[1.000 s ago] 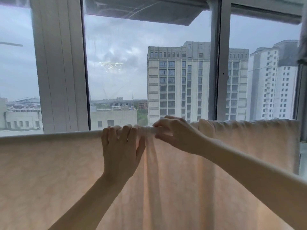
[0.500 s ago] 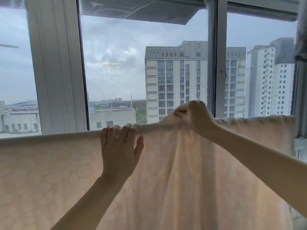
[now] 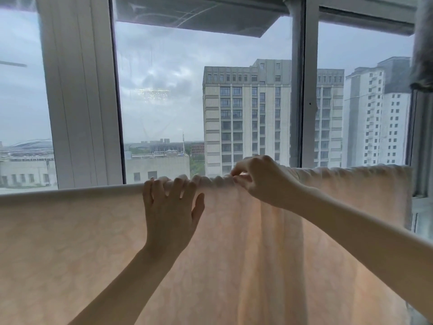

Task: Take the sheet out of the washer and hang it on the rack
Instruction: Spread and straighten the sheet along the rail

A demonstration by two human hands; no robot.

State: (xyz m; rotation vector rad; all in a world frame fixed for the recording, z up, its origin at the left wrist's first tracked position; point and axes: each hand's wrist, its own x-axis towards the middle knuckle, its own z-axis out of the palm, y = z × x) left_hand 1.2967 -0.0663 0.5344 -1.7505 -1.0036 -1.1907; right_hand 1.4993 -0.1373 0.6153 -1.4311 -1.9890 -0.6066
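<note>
Head view: sheet [image 3: 70, 242] draped before window [image 3: 159, 78]; left fingers [image 3: 174, 191] pressing flat, right fingers [image 3: 243, 181] pinching top.

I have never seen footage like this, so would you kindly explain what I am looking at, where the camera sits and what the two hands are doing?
There is no machine here. A person wears a wide-angle camera on the head, looking forward and down, so you see their own arms. A pale peach sheet hangs over a rack that it hides, in front of a window with tall buildings outside. The left hand lies against the sheet, fingertips at its top fold. The right hand pinches the top edge where the cloth is bunched; further left it hangs smooth.
</note>
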